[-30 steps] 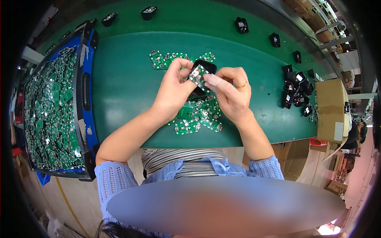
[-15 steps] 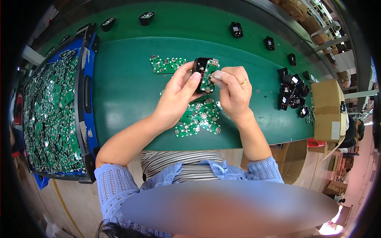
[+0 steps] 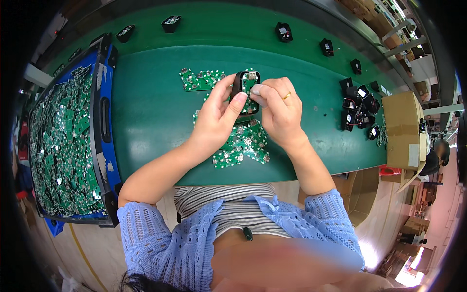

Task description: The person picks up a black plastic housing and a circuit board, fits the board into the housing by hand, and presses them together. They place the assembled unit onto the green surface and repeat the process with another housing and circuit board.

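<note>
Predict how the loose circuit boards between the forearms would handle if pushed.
The loose circuit boards look thin and flat, so each is probably stiff and light. Their faces look crowded and bumpy, so rough handling might damage them. They overlap on the green table, so pushing one would likely shift its neighbours.

This seems to be a workshop for electronics assembly: a blue-and-black plastic crate (image 3: 105,119) is full of small green circuit boards (image 3: 63,146), and several black plastic housings (image 3: 284,32) stand spaced beyond the long green worktable (image 3: 155,97).
</note>
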Demonstrator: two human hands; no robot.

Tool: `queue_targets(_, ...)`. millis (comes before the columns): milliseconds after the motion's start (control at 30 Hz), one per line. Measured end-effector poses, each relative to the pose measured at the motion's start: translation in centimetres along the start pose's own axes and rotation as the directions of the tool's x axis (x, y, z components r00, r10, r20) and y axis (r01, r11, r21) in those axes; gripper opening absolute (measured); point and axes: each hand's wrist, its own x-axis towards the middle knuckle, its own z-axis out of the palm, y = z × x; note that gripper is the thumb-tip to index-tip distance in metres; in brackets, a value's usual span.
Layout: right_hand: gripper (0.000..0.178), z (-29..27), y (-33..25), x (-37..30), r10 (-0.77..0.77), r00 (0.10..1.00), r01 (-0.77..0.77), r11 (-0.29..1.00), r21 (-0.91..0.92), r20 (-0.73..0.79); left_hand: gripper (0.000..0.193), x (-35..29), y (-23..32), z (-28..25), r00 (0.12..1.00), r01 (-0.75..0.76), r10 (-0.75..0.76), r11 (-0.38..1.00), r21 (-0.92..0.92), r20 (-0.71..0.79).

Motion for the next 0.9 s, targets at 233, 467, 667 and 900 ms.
queue_targets(233,0.021,0.4,0.4,0.3,-0.091,0.989,0.108,0.984,-0.144,0.12,0.037,0.8,-1.1,-0.5,0.99,-0.141,0.139,0.981,0.134,0.02)
queue_targets(467,0.025,1.9,2.1,1.3,0.185,0.98,-0.197,0.956,0.216,0.074,0.029,4.1,1.0,-1.5,0.997,0.06,-0.06,0.998,-0.011,-0.052)
queue_targets(667,0.035,3.2,4.6,3.4,0.592,0.54,-0.804,0.151,0.575,0.598,0.027,9.0,1.3,-2.8,0.996,0.04,-0.033,0.996,0.082,-0.08)
queue_targets(900,0.032,6.1,9.3,4.6,0.638,0.594,-0.764,0.259,0.59,0.49,0.026,14.4,-0.1,-3.5,0.997,-0.042,0.051,0.986,0.159,-0.058)
